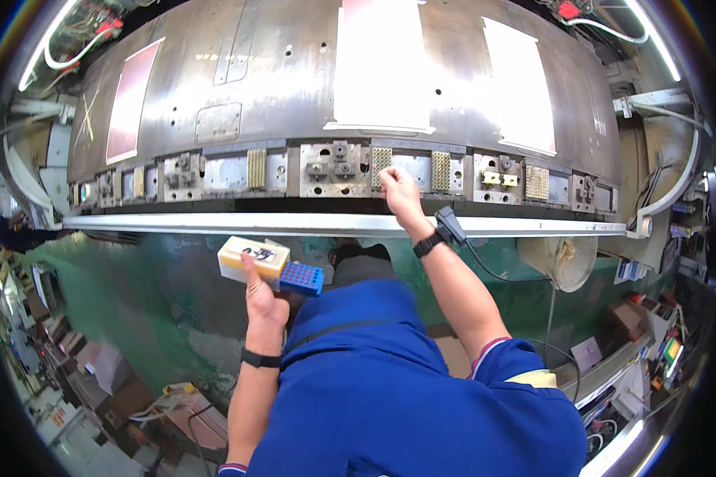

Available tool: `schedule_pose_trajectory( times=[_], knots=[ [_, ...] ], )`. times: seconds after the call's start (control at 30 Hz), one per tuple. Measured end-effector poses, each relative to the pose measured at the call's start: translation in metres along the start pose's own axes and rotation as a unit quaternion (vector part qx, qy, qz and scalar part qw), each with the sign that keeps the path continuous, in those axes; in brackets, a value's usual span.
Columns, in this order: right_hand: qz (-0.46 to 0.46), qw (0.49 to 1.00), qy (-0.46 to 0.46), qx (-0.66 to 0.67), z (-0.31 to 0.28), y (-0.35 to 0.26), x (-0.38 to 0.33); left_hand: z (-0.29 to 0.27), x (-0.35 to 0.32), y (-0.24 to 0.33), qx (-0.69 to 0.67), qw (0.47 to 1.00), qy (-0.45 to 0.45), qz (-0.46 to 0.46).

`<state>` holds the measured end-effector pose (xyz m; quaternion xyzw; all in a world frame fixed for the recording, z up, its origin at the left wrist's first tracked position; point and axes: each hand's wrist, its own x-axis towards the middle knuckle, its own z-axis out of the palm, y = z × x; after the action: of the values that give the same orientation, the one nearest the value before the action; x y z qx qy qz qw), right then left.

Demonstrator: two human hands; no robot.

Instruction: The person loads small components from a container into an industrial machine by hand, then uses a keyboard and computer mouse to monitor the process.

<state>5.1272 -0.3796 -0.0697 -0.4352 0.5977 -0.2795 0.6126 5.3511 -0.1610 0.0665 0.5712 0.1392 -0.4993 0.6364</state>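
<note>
My left hand grips a pale yellow-and-white plastic box with dark handwriting on top. A blue holed tray sticks out of the box's right end, with small reddish spots in some of its holes. At the machine's front row my right hand is closed, fingertips pinched. It is at the lower right edge of a brass-coloured block with a grid of small round marks. Whatever those fingers hold, if anything, is too small to make out.
A large metal plate carries white sheets. More gridded blocks and bolted clamps line its front. A white rail runs before me. Near my right wrist hangs a black cabled device. A pale bucket stands right.
</note>
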Motion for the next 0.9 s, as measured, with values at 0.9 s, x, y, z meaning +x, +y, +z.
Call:
schedule_pose_trajectory(
  times=[0.9],
  knots=[
    [-0.244,0.889,0.185,-0.339,0.021,0.011,0.083,0.077,0.121,0.103,0.103,0.993,-0.059,-0.019]
  ],
)
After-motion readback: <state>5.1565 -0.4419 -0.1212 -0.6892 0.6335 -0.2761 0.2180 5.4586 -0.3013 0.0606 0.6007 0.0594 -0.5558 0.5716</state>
